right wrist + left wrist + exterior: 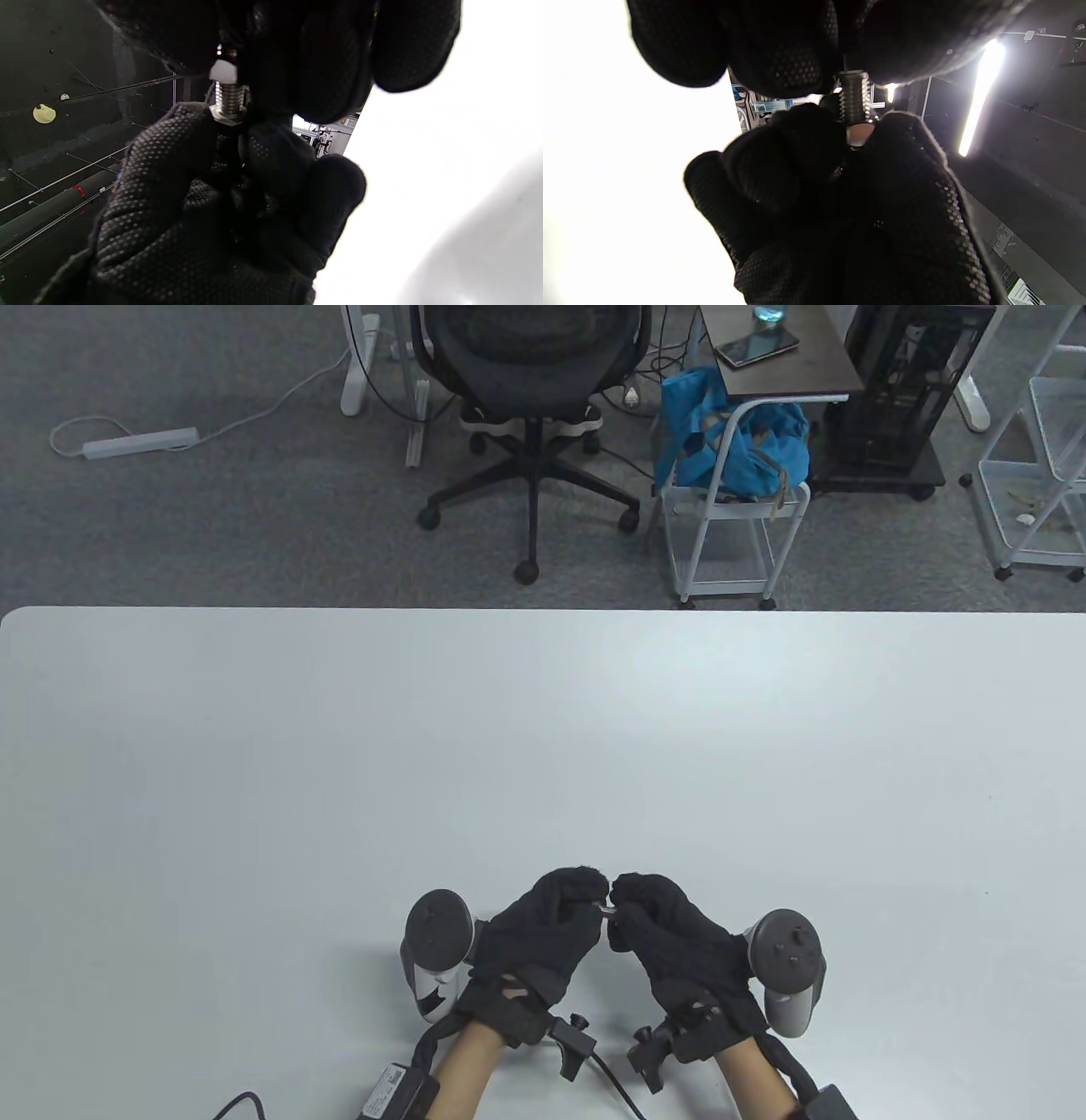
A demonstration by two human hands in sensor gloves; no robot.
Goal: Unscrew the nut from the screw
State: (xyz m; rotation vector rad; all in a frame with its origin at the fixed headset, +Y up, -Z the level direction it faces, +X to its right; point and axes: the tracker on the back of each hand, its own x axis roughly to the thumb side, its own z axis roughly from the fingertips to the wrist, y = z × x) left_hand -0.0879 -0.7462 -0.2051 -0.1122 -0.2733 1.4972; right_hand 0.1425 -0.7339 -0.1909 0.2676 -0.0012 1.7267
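Above the near edge of the white table (254, 746), the left hand (534, 937) pinches one end of a short threaded screw (607, 909), which spans the narrow gap to the right hand (670, 937), its long axis running hand to hand. The right hand's fingertips (814, 131) close around the other end. The nut (227, 117) appears to sit at the left fingertips (178, 127), though gloves mostly hide it. Both hands are equally near, so the turn depends on twisting about that shared axis. No brand or writing is legible.
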